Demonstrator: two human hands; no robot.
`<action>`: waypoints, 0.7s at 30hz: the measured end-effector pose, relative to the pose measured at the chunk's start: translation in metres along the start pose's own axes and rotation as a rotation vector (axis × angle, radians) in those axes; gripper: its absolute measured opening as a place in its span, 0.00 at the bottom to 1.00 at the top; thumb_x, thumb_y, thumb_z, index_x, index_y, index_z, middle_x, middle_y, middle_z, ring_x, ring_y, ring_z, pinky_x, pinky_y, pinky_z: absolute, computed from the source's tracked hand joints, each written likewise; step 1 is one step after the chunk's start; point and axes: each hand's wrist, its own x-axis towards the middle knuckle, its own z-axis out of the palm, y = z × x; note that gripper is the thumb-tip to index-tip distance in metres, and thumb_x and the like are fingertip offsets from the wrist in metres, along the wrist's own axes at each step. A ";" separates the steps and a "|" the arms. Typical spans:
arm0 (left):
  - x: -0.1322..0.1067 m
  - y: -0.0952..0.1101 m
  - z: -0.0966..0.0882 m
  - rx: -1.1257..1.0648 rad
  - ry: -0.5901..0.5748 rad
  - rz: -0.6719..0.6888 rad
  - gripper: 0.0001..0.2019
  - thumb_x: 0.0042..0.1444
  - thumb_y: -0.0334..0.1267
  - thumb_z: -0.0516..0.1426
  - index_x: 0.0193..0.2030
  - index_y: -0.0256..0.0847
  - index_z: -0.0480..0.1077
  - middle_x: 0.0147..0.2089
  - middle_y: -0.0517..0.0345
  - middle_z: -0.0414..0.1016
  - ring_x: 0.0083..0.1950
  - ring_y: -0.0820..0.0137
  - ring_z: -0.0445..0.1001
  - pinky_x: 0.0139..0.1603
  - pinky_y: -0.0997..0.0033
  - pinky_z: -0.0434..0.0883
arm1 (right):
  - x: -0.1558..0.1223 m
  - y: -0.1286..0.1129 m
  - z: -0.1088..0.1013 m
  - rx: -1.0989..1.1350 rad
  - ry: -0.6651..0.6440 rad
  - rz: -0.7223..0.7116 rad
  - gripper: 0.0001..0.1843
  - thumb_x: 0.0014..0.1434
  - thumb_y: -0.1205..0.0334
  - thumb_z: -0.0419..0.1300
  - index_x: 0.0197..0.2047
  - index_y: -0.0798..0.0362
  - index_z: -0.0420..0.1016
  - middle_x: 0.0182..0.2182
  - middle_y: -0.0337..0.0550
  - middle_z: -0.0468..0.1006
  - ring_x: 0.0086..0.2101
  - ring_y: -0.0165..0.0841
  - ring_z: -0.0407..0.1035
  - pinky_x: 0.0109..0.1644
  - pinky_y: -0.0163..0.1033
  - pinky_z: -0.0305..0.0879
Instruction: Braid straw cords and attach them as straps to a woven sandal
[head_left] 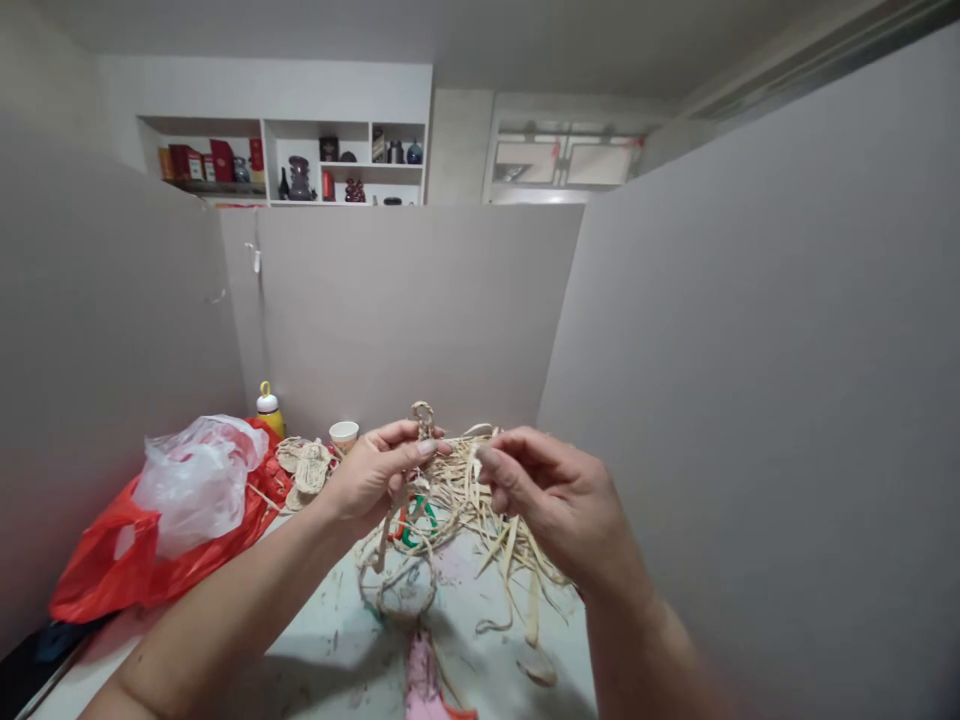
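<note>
My left hand (375, 475) is closed in a pinch on a pale woven straw piece (421, 415) whose looped top sticks up above my fingers and whose strands hang down to the table. My right hand (551, 495) is closed beside it, fingertips pinched on a thin straw strand (471, 462) near the left hand's thumb. Beneath both hands lies a loose heap of straw strips (480, 515) spread over the stained white table (330, 650). A green-handled tool (416, 520), perhaps scissors, shows partly under the straw.
A red plastic bag (112, 575) with a clear bag (196, 480) on top lies at the left. Finished woven straw pieces (306, 465), a paper cup (344, 434) and a yellow bottle (268, 407) stand behind. Grey partition walls enclose the table. A pink object (422, 675) lies at the near edge.
</note>
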 end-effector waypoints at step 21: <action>0.002 -0.009 -0.024 -0.059 -0.007 0.069 0.16 0.37 0.40 0.72 0.31 0.33 0.78 0.28 0.57 0.76 0.23 0.78 0.70 0.24 0.78 0.62 | 0.009 0.008 0.039 -0.282 0.042 -0.301 0.03 0.59 0.65 0.63 0.37 0.48 0.78 0.44 0.47 0.73 0.45 0.38 0.70 0.44 0.41 0.69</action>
